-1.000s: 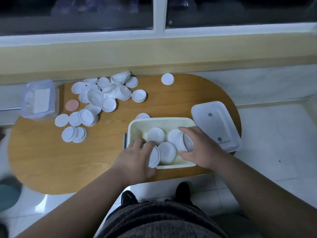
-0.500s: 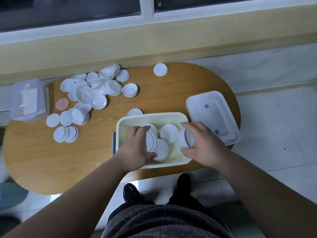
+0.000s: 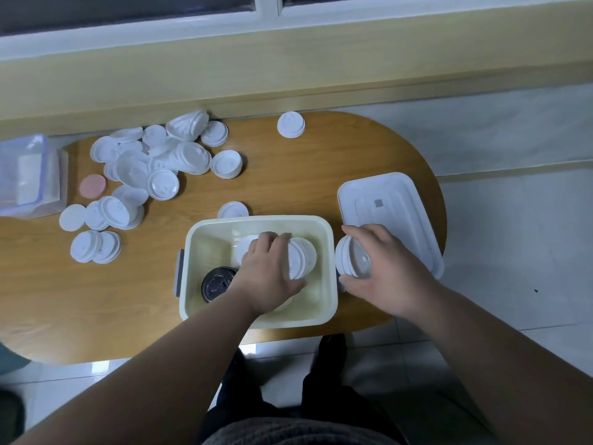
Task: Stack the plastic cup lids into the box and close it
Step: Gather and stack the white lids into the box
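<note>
A cream plastic box stands open at the table's near edge. Inside it, my left hand grips a stack of white cup lids turned on its side. A black lid lies on the box floor at the left. My right hand holds another small stack of white lids just outside the box's right wall. The white box cover lies flat to the right, partly under my right hand. Several loose white lids are heaped on the table's far left.
A clear lidded container sits at the table's left end beside a pink disc. One lid lies alone near the wall, another behind the box. The oval wooden table stands against a yellow wall; tiled floor lies to the right.
My right hand has lifted its stack of lids out of the box to just beyond the right wall. My left hand has shifted right inside the box, uncovering the black lid.
</note>
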